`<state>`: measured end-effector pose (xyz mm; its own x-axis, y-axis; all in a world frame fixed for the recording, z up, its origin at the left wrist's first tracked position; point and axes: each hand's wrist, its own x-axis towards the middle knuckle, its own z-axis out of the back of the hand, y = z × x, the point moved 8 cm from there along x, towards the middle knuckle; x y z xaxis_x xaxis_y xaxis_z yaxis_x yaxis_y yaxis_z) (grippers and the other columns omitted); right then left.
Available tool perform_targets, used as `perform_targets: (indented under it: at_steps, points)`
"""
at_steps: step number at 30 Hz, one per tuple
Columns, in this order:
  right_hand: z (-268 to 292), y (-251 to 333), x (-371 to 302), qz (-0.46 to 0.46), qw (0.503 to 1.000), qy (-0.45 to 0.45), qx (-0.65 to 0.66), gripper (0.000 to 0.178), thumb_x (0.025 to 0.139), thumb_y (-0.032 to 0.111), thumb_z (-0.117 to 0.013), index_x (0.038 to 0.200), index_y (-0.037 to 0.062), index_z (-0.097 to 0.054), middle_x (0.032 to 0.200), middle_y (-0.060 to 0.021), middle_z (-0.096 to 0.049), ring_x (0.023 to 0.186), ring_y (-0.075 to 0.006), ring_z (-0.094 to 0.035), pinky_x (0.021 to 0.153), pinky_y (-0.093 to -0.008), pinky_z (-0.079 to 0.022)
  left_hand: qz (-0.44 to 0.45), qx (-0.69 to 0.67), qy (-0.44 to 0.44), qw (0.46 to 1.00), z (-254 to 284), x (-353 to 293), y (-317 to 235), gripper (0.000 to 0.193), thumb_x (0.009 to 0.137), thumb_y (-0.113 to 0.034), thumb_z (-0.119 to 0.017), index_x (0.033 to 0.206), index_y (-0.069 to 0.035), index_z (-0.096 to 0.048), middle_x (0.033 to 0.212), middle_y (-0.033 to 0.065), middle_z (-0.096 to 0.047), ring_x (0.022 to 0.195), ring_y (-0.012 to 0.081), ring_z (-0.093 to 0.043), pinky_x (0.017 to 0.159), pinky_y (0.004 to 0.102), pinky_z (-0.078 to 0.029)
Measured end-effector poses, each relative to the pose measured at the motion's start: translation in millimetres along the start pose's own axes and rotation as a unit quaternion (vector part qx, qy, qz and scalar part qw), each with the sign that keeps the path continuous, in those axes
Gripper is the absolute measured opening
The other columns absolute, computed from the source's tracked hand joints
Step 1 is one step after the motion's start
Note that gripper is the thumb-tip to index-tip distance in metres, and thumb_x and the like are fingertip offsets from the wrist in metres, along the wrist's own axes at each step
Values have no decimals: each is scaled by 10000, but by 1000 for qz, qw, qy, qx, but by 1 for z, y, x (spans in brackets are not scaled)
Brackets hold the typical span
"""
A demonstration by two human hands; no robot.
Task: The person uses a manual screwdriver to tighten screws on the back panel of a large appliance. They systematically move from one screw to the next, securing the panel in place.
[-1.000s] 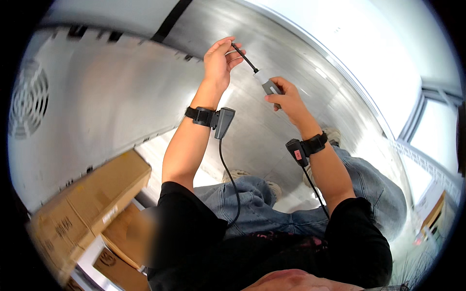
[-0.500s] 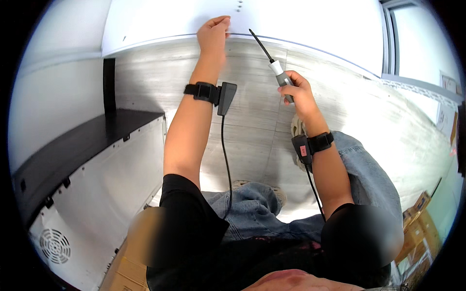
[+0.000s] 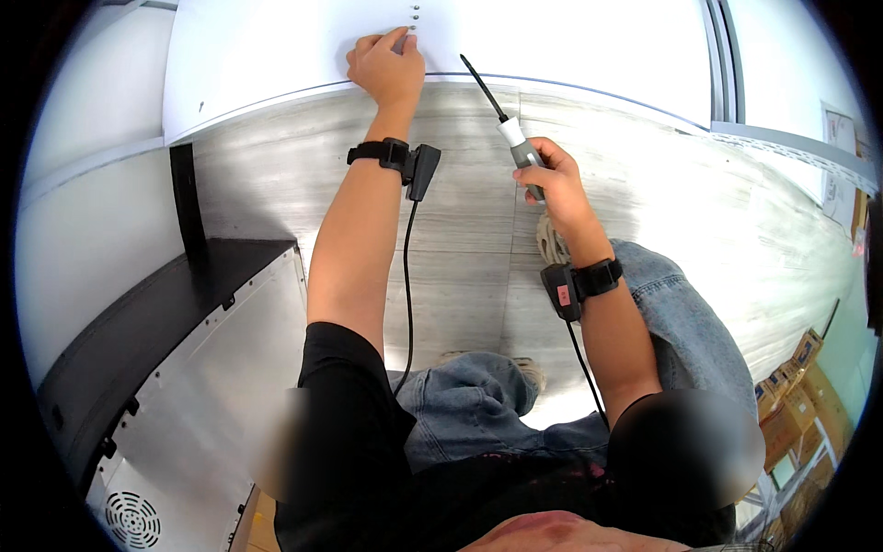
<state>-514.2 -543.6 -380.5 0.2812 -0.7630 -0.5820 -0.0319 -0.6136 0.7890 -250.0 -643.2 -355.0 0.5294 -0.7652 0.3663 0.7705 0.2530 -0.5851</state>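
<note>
My right hand [image 3: 556, 181] is wrapped round the handle of a screwdriver [image 3: 521, 152] with a grey and white grip. Its dark shaft points away from me, up to the left, with the tip just past the near edge of the white tabletop [image 3: 570, 51]. Over that tabletop, my left hand [image 3: 386, 66] has its thumb and forefinger slightly apart, right at the nearest of several small dark screws [image 3: 416, 17] in a short row. The other left fingers are curled. Whether the fingertips touch the nearest screw cannot be made out.
A metal cabinet [image 3: 207, 386] with a black top edge and a round vent stands at my left. Cardboard boxes [image 3: 793, 428] lie at the lower right. Cables [image 3: 407, 285] run from the black wrist-strapped devices along my arms. Pale wood-look floor [image 3: 469, 221] lies below.
My left hand has moved further over the tabletop to the nearest screw, its thumb and forefinger parting from a pinch. The view has shifted slightly; my right hand still holds the screwdriver.
</note>
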Motion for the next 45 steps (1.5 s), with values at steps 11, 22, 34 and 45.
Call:
perform_targets:
  at_steps: [11, 22, 34, 45]
  points:
    - [-39, 6, -5, 4, 998, 56, -20, 254, 721, 74, -650, 971, 60, -607, 764, -7, -529, 667, -105, -501, 524, -261, -406, 68, -189, 32, 979, 31, -24, 32, 203, 833, -201, -681, 1004, -97, -712, 963, 73, -658, 863, 203, -594, 755, 310, -481]
    - [-168, -55, -38, -76, 947, 256, -181, 361, 751, 110, -650, 1085, -4, -571, 764, -38, -550, 639, -113, -524, 470, -252, -417, 447, -527, 7, 723, 152, -154, 132, 322, 999, -178, -333, 1150, 25, -532, 1009, 158, -646, 789, 234, -653, 713, 316, -547]
    - [-232, -86, -74, -98, 925, 335, -152, 422, 816, 208, -634, 1180, 21, -531, 888, -62, -625, 660, -109, -568, 490, -241, -412, 480, -527, -114, 692, 243, -206, 187, 238, 988, -153, -399, 1153, -33, -521, 980, 115, -657, 763, 177, -645, 663, 294, -556]
    - [-236, -79, -75, -120, 928, 333, -115, 386, 852, 205, -601, 1207, 57, -572, 869, -76, -663, 580, -92, -522, 485, -223, -373, 470, -537, -141, 686, 239, -208, 185, 258, 985, -154, -406, 1205, -46, -488, 1007, 89, -630, 781, 161, -605, 671, 277, -546]
